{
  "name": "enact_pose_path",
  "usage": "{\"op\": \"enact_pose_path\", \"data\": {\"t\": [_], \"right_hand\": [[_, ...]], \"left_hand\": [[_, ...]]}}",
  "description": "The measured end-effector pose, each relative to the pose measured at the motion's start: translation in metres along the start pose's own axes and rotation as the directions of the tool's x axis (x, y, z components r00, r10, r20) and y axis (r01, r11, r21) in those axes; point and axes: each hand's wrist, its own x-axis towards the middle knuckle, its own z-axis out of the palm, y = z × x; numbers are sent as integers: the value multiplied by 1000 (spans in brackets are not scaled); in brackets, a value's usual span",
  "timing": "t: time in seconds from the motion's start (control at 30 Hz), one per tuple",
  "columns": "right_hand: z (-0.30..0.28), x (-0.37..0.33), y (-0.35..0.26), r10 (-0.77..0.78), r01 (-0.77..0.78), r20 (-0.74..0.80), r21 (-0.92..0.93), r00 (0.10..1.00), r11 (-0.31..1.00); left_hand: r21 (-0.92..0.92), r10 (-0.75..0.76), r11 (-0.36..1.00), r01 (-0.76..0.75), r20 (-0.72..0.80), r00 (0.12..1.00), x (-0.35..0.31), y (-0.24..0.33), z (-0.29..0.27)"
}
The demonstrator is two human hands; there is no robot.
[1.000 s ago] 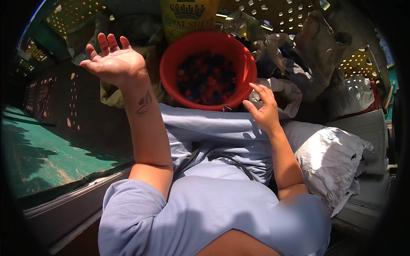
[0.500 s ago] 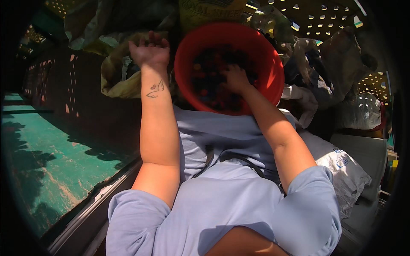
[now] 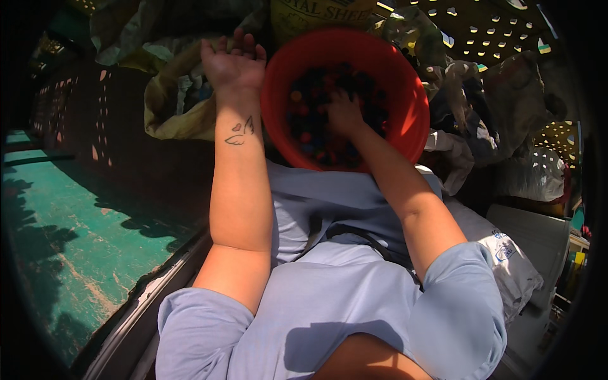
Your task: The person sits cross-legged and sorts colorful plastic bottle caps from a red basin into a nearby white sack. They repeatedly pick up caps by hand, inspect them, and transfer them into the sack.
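A red plastic tub (image 3: 410, 95) stands just past my lap. In it lie many small round pieces (image 3: 310, 136), mostly dark with some red, blue and orange; they look like bottle caps, but shade blurs their kind. My right hand (image 3: 345, 114) reaches down among them, its fingers pointing away from me and slightly apart; the fingertips are hard to make out. My left hand (image 3: 237, 68) is palm up beside the tub's left rim, fingers loosely curled and spread, holding nothing. Close to it on the left is a pale yellowish sack (image 3: 161, 114) with its mouth gaping.
A yellow printed sack or container (image 3: 304, 16) stands behind the tub. Crumpled plastic bags (image 3: 468, 101) crowd the right side, with a white printed sack (image 3: 506, 253) by my right elbow. A perforated yellow panel (image 3: 487, 31) is at the back. Left lies a worn green surface (image 3: 82, 234).
My left hand now appears slightly higher and further right, nearer the tub. My right hand has shifted a little within the small pieces, its fingers now pointing more straight ahead.
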Motion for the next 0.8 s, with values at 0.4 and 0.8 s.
{"op": "enact_pose_path", "data": {"t": [0.4, 0.8], "right_hand": [[2, -10, 2, 37, -25, -71, 153, 997, 988], [3, -6, 10, -16, 51, -125, 280, 992, 959]], "left_hand": [[18, -35, 999, 35, 1, 999, -4, -17, 6], [39, -35, 999, 35, 3, 999, -3, -19, 7]]}}
